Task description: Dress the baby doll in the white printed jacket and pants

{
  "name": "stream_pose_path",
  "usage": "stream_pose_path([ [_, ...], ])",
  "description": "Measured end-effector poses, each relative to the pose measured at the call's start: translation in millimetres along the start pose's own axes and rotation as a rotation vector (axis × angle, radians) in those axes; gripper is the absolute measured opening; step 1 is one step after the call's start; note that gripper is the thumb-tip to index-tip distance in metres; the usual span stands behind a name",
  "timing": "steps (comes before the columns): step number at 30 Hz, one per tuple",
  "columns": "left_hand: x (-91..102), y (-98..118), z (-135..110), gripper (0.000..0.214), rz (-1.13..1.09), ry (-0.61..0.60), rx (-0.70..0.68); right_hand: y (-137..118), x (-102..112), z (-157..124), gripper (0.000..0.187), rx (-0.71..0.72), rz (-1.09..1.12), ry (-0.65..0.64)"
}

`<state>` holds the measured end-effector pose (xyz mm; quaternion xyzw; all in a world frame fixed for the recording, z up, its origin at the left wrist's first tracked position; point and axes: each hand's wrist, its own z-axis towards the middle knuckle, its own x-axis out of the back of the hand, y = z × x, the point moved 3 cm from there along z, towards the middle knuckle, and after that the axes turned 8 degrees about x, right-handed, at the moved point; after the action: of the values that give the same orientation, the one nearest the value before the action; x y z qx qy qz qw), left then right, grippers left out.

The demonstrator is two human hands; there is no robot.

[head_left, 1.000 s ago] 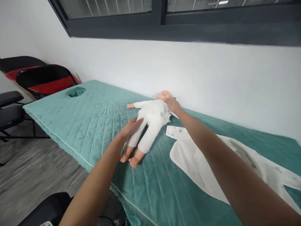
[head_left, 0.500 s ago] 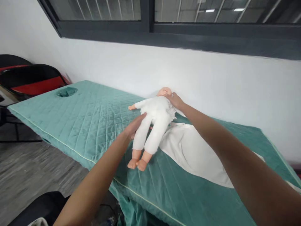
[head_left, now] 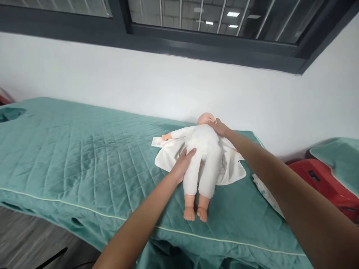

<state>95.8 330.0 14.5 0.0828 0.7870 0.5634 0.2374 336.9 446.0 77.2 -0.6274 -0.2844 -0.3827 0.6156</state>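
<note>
A baby doll (head_left: 204, 140) with a white cloth body and bare plastic head, hand and feet is face up, feet toward me. My left hand (head_left: 183, 163) grips it at the hip and upper thigh, thumb on top and fingers hidden underneath. My right hand (head_left: 220, 127) holds it by the neck and shoulder, close to the head; some of its fingers are behind the doll. Beneath the doll a white cloth (head_left: 168, 156) is spread on the green quilted bed cover (head_left: 92, 160). Whether the doll's back touches the cloth I cannot tell.
Partly behind my right forearm, another white item (head_left: 265, 190) with printed marks lies on the bed. A red chair (head_left: 319, 179) stands past the right end, with green fabric (head_left: 339, 157) over it. The white wall (head_left: 126, 82) and dark window frame (head_left: 168, 45) run behind.
The doll has moved right, from beside the white cloth to above it, and its legs now point more directly toward me. Both hands kept their hold while the view turned right.
</note>
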Motion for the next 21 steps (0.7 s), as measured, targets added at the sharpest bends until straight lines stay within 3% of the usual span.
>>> stream_pose_path([
  [6,-23.3,-16.0,1.4,0.071,-0.105,0.040,0.083,14.2,-10.9,-3.5,0.088,-0.010,-0.015,-0.043],
  [10,-21.0,-21.7,-0.3,0.062,-0.015,0.158,0.048,13.4,-5.0,-3.6,0.084,0.025,-0.058,-0.095],
  [14,4.2,-8.5,5.0,0.041,0.422,0.305,-0.108,-7.2,13.3,-8.6,0.072,0.084,-0.387,-0.067],
  [16,20.3,2.4,15.0,0.031,0.689,0.395,-0.267,-31.4,10.9,-14.1,0.057,0.208,-0.534,-0.006],
  [18,33.9,8.9,29.8,0.026,0.962,0.476,-0.415,-60.5,-7.4,-20.4,0.047,0.409,-0.573,0.024],
  [21,50.1,5.4,55.3,0.031,1.277,0.577,-0.422,-95.6,-54.9,-24.2,0.038,0.648,-0.617,-0.030],
])
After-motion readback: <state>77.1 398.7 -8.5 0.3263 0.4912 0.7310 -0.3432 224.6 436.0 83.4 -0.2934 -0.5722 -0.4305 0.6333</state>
